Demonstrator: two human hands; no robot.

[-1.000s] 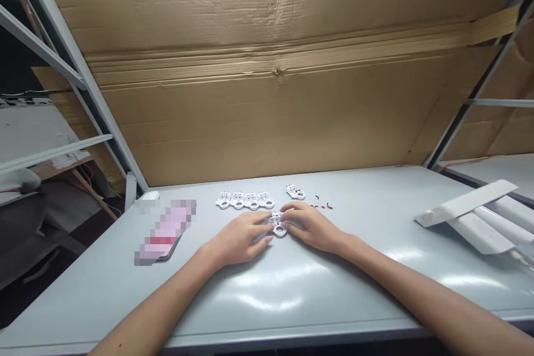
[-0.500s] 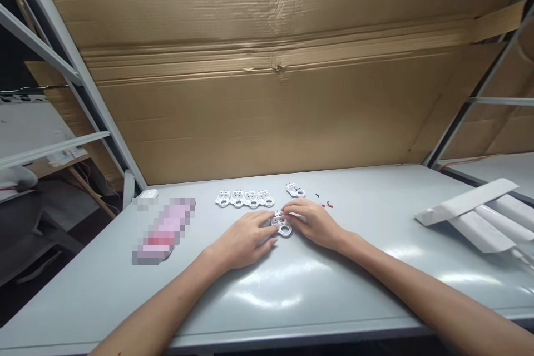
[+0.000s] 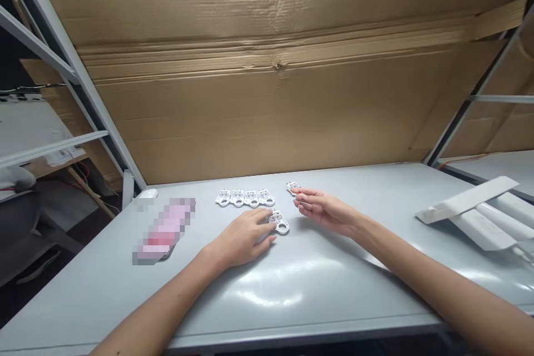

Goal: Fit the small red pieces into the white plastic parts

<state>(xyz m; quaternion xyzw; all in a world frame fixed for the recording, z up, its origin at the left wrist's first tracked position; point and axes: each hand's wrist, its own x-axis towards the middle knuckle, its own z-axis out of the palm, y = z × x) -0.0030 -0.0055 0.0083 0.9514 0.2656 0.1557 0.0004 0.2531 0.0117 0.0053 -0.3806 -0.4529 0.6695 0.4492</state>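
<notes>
On the grey counter [image 3: 317, 289], the left hand [image 3: 244, 239] rests its fingers [image 3: 265, 219] against a white perforated plastic piece [image 3: 280, 224], grip unclear. The open right hand [image 3: 323, 211] lies just beside a second piece [image 3: 292, 187], with a row of four pieces [image 3: 245, 198] farther off, left.

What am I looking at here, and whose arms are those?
One camera worn on a person's head took this picture, looking forward and down, so these are the wearer's own arms; no machine appears. The left hand has its fingertips on a white plastic piece with a round hole, though I cannot tell whether it grips it. The open right hand reaches next to a similar piece. A row of four more lies on a pale grey table. To the left are a small white object and a pixelated pink item; white tubes lie right. Cardboard stands behind.
</notes>
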